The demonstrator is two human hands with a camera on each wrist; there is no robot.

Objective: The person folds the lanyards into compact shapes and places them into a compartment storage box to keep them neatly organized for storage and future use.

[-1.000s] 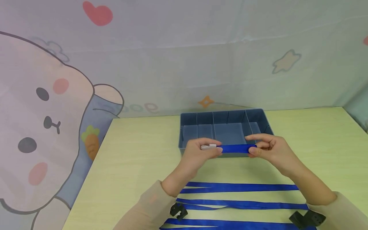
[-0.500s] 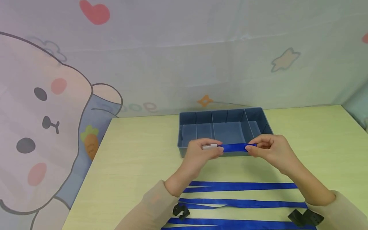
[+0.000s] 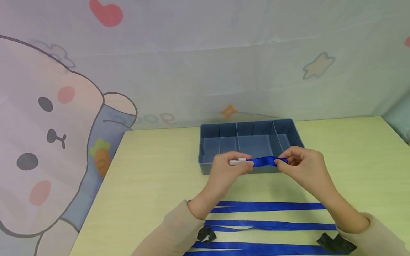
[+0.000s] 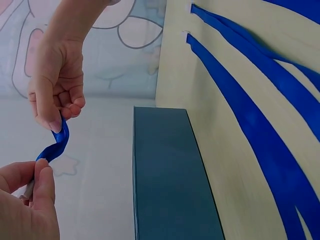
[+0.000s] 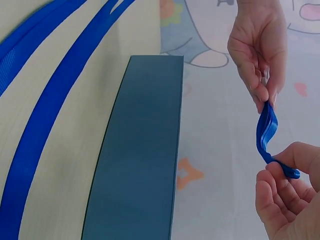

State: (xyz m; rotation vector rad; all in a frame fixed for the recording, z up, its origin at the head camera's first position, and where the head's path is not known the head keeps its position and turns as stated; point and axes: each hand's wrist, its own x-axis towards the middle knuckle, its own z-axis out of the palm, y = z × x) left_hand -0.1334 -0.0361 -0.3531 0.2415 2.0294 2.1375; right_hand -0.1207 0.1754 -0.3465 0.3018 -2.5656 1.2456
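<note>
A folded blue lanyard [image 3: 265, 161] stretches between my two hands, over the front edge of the box in the head view. My left hand [image 3: 224, 170] pinches its left end, where a white clip [image 3: 237, 161] sticks out behind the fingertips. Thumb and fingers of my right hand [image 3: 302, 165] pinch the other end. Seen from the right wrist, the folded layers of the strap [image 5: 266, 127] bow and twist in the span between the hands, and a short folded end pokes out past the right fingertips.
A blue-grey divided box [image 3: 256, 140] stands at the back of the table [image 3: 153, 170], against a printed cloth backdrop [image 3: 205, 60]. Several blue lanyards [image 3: 272, 206] lie stretched in rows in front of it, under the forearms. Dark wrist mounts [image 3: 336, 243] sit by both cuffs.
The right index finger, earlier extended, has come down onto the lanyard. The hands are a little nearer each other, and the flat, taut strap now sags into a wave.
</note>
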